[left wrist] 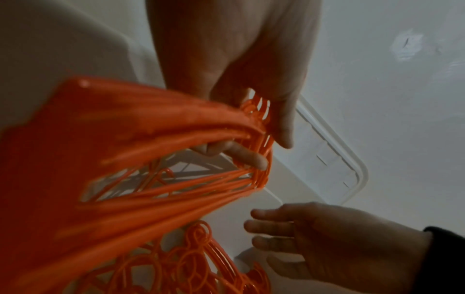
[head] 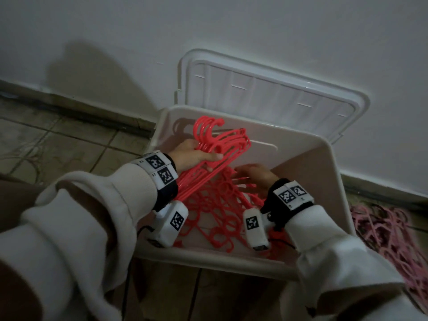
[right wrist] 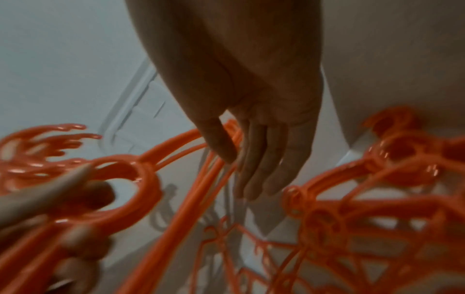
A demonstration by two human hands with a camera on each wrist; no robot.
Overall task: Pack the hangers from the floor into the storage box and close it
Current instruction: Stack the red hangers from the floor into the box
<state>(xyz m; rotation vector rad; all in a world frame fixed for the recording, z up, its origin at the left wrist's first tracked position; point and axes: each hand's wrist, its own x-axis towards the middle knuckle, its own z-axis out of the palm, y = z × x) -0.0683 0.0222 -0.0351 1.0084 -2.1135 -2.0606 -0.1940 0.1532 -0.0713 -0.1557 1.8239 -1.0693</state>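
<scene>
From the head view, the person is leaning over one white box on the tiled floor, with its one lid propped against the wall behind it. The left hand is gripping a bundle of red hangers by the necks, fingers curled round them, hooks pointing up over the box; the hangers are too closely stacked to count. The right hand is hovering inside the box with fingers spread, over a loose heap of more red hangers, likewise uncountable. A pink pile is lying on the floor right of the box.

From the left wrist, the left hand is pinching the bundle, while the right hand is lying open below.

From the right wrist, the right hand is showing four straight fingers just above the heap; whether they are touching it I cannot tell.
</scene>
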